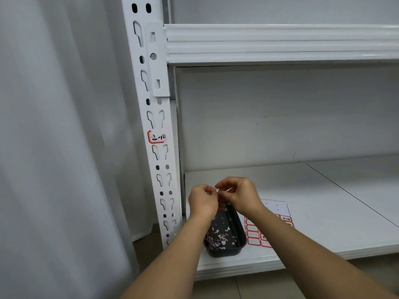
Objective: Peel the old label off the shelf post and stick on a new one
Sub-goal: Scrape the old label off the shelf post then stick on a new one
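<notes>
White steel post (154,134) carries a torn label (157,137) about halfway up; its red border survives on the left and bottom, the right part is ragged. Both hands meet above the tray (224,231) on the shelf (323,212): the left hand (201,201) and right hand (241,196) have fingertips pinched together on a tiny pale scrap, seemingly picking it off to drop it. So peeling looks half done. Next, I judge, a fingernail must lift the remaining label edge on the post, slowly, as it tears easily. The dark tray holds many small paper scraps. Just right of it lies the sheet (269,225) of red-bordered new labels, partly hidden by the right forearm.
</notes>
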